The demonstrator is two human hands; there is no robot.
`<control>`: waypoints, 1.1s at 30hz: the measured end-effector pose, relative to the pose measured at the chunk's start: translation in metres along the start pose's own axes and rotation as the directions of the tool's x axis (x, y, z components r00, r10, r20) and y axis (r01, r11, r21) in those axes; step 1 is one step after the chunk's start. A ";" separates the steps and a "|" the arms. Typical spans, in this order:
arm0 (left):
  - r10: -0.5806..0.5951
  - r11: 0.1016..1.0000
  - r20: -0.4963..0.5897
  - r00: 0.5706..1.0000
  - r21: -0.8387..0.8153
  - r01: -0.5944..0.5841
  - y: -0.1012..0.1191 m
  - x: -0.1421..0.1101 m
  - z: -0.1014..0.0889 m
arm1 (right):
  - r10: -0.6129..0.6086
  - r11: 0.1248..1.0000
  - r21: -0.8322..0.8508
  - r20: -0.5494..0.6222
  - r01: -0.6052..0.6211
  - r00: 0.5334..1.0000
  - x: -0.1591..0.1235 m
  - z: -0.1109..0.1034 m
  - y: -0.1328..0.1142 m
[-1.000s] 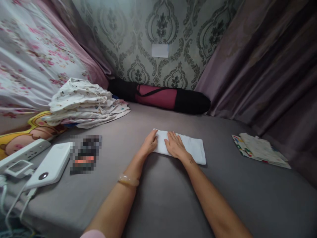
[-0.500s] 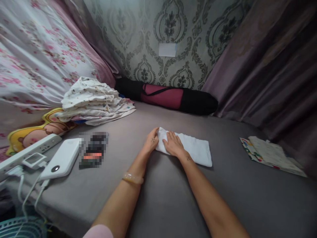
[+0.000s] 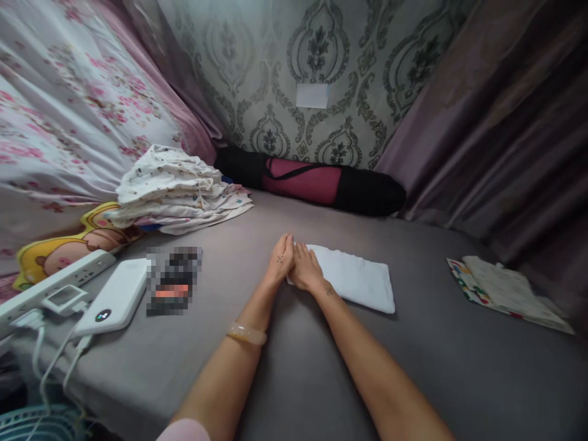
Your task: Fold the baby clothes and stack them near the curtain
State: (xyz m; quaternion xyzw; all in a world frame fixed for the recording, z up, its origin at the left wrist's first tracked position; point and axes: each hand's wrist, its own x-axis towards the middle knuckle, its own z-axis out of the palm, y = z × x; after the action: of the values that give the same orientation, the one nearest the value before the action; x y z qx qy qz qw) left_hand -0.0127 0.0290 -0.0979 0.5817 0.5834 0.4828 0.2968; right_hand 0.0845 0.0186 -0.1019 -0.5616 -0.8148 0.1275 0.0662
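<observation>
A folded white cloth (image 3: 356,275) lies flat on the grey bedsheet (image 3: 294,380) in front of me. At its left end, my left hand (image 3: 279,260) stands on edge against the cloth, fingers stretched out and pointing away from me. My right hand (image 3: 305,267) rests flat on the left part of the cloth with its fingers extended, right beside the left hand. The cloth's left edge is mostly hidden by the two hands. Neither hand is closed around anything.
To the left are a power strip (image 3: 59,285), a white power bank (image 3: 114,297) with cables and a pixelated dark object (image 3: 174,282). A clothes pile (image 3: 174,190) and a long black-and-red bag (image 3: 303,180) lie behind. Folded patterned cloth (image 3: 505,294) sits at right.
My right hand has slid left over the white cloth until it meets my left hand. The left hand has hardly moved, and more of the cloth's right part shows.
</observation>
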 end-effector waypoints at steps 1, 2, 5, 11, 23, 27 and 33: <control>0.014 1.000 0.006 1.000 0.006 -0.014 0.001 -0.001 0.001 | -0.020 0.999 0.048 0.011 0.019 1.000 -0.001 -0.005 0.003; 0.031 0.999 0.013 0.999 0.015 -0.031 0.002 -0.002 0.003 | -0.035 0.995 0.090 0.009 0.034 0.999 -0.004 -0.010 0.006; 0.114 0.991 0.049 0.992 0.061 -0.117 0.000 -0.004 0.011 | -0.021 0.994 0.103 -0.060 0.027 0.998 -0.018 -0.024 0.018; 0.406 0.862 0.276 0.871 0.201 -0.466 -0.010 -0.012 0.033 | 0.095 0.993 -0.056 -0.129 -0.103 0.987 -0.054 -0.026 0.049; 0.242 0.654 0.608 0.756 0.473 -0.590 0.018 -0.011 0.065 | 0.119 0.993 0.013 -0.051 -0.119 0.992 -0.056 -0.026 0.078; 0.206 0.625 0.576 0.791 0.545 -0.559 0.008 -0.015 0.066 | 0.098 0.995 0.018 -0.059 -0.097 0.993 -0.058 -0.023 0.083; 0.172 0.598 0.457 0.873 0.656 -0.461 0.007 -0.021 0.062 | 0.208 0.977 -0.013 -0.162 -0.213 0.965 -0.071 -0.021 0.090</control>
State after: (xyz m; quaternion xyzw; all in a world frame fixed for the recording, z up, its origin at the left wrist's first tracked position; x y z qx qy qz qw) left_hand 0.0495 0.0213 -0.1180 0.8218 0.5523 0.1349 0.0371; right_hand 0.1965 -0.0142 -0.1043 -0.6544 -0.7444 0.0762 0.1089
